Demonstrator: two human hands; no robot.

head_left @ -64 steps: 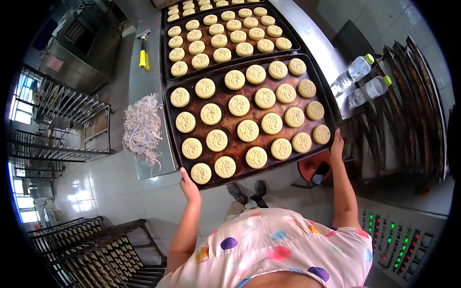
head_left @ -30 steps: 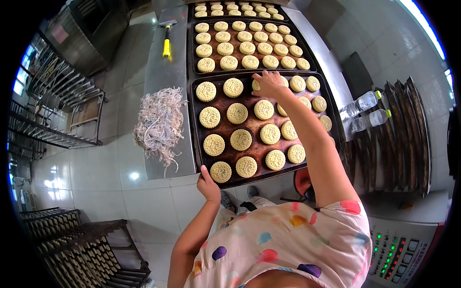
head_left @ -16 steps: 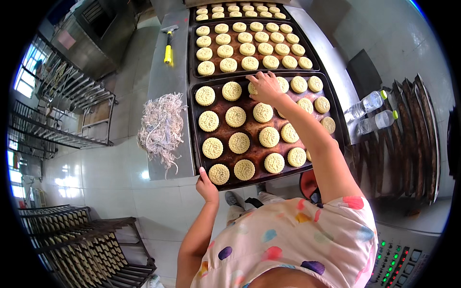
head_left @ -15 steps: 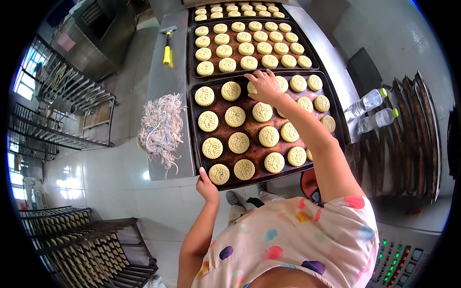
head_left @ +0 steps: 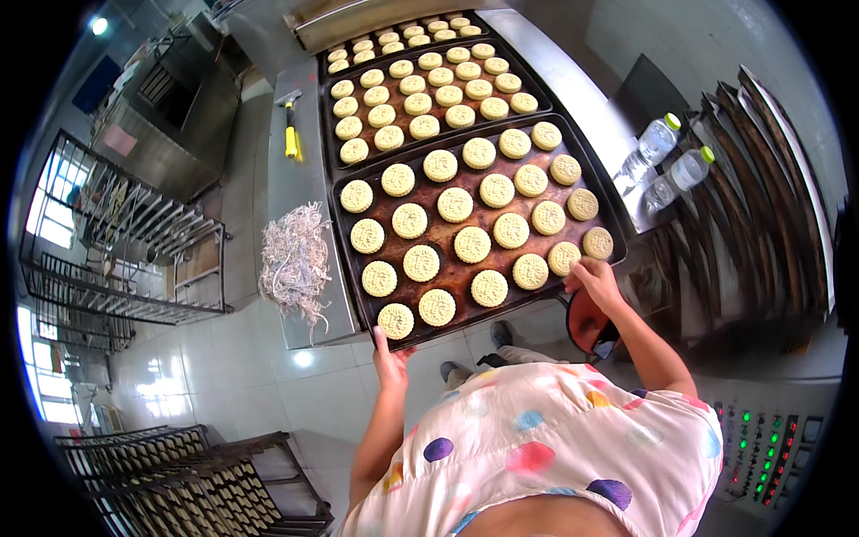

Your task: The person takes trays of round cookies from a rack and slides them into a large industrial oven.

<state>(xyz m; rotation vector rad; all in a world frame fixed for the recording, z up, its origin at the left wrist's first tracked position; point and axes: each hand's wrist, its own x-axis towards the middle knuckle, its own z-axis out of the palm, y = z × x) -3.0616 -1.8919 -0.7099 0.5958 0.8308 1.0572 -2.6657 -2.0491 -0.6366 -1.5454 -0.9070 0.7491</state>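
Note:
A dark baking tray [head_left: 452, 331] with rows of round, pale yellow, embossed mooncakes [head_left: 472, 244] lies nearest me, its front edge jutting past the metal table. My left hand [head_left: 391, 362] grips the near left corner, thumb on the rim and fingers beneath. At the near right corner, my right hand [head_left: 594, 285] is closed on the rim, close beside a mooncake [head_left: 564, 259]; some of its fingers are hidden. Behind this tray a second tray [head_left: 438, 140] holds more mooncakes, and a third tray shows farther back.
On the metal table [head_left: 309, 210], left of the trays, lie a yellow-handled scraper [head_left: 291, 134] and a heap of pale string [head_left: 296, 259]. Two water bottles [head_left: 677, 177] lie at the right, near stacked dark trays [head_left: 761, 197]. Metal racks [head_left: 134, 242] stand at left; a lit control panel [head_left: 765, 447] is lower right.
My right hand has left the mooncake in the tray's far row and come to the near right corner. My left hand stays at the left corner. The view has shifted.

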